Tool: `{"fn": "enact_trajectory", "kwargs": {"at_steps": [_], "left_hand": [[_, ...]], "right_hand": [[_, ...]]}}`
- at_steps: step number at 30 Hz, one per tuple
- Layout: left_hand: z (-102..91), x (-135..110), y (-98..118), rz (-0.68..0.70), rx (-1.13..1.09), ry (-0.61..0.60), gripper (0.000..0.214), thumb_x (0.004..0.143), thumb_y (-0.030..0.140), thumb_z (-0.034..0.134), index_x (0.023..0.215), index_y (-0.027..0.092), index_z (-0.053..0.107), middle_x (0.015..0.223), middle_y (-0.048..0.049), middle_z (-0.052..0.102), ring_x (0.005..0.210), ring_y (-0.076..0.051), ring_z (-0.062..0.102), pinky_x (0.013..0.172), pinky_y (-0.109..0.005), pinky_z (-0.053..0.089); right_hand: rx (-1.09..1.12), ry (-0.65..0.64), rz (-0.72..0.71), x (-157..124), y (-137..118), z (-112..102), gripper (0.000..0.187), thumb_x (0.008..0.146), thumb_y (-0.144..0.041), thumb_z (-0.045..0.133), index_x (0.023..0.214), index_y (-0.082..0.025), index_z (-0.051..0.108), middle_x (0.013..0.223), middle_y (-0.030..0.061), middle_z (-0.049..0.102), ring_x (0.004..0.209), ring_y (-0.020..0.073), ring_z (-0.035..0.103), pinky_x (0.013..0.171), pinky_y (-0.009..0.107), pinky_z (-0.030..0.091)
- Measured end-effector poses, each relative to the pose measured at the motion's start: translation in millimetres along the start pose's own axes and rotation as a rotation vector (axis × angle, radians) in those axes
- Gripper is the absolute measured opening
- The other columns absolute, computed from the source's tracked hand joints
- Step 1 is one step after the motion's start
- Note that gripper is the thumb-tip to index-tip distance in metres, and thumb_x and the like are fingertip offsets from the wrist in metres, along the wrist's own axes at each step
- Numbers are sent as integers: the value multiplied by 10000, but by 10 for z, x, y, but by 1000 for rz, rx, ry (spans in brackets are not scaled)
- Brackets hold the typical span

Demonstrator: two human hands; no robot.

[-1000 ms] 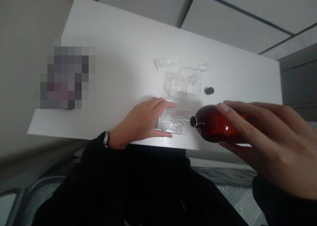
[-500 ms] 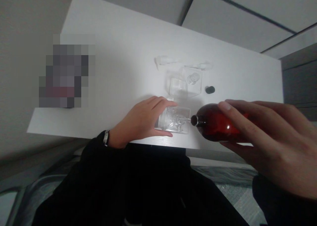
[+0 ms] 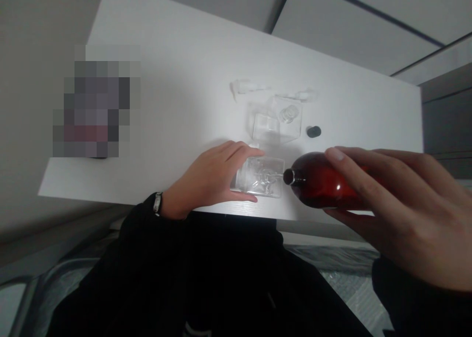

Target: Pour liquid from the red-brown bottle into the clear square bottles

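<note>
The small clear bottle [image 3: 262,176] stands close to the near edge of the white table [image 3: 177,56]. There is wide bare tabletop to its left, while two more clear containers [image 3: 276,120] and a black cap [image 3: 313,131] sit just beyond it. The left hand [image 3: 212,179] clasps the clear bottle from the left, fingers curled over the far side and thumb along the near side. The right hand [image 3: 400,204] grips a dark red bottle [image 3: 317,182] tipped sideways, its mouth just beside the clear bottle's right side.

Pixelated patch [image 3: 96,101] unreadable, red bottle [image 3: 317,182] base behind right hand [image 3: 401,214]
</note>
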State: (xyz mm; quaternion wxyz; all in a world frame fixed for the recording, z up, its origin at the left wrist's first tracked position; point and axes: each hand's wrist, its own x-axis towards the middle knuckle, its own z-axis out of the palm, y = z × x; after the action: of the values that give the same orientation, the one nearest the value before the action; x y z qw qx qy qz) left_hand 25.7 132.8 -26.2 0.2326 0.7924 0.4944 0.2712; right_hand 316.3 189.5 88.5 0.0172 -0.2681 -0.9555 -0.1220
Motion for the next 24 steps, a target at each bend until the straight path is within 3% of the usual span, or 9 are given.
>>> {"fn": "enact_trajectory", "kwargs": {"at_steps": [6, 11, 19, 24], "left_hand": [[1, 6, -12, -13, -4, 1, 779, 822, 561, 893, 1414, 170, 571, 1293, -115, 711, 1181, -303, 690, 1009, -414, 558], [-2, -54, 40, -70, 94, 1, 766, 841, 529, 884, 1430, 187, 532, 1340, -121, 698, 1196, -312, 706, 996, -430, 586], [-201, -234, -39, -231, 276, 23, 772, 905, 470, 822, 1535, 252, 433, 1497, -126, 595, 1322, -321, 654, 1043, -475, 607], [-387, -181, -241, -290, 316, 34, 792, 885, 493, 827, 1538, 220, 471, 1483, -142, 608, 1377, -332, 611, 1150, -495, 538]], "right_hand": [[84, 91, 15, 29, -50, 97, 860, 995, -375, 713, 1726, -313, 265, 1330, 88, 767, 1036, 336, 744, 662, 433, 566], [281, 246, 158, -43, -171, 134, 898, 966, -410, 753, 1720, -290, 282, 1294, 127, 759, 1059, 325, 758, 836, 449, 644], [466, 444, 468, -598, -388, 170, 924, 914, -468, 800, 1699, -340, 329, 1345, 87, 747, 1062, 327, 772, 880, 455, 660], [514, 547, 532, -958, -562, 195, 901, 917, -512, 790, 1685, -312, 364, 1370, 99, 745, 1109, 331, 776, 910, 455, 663]]}}
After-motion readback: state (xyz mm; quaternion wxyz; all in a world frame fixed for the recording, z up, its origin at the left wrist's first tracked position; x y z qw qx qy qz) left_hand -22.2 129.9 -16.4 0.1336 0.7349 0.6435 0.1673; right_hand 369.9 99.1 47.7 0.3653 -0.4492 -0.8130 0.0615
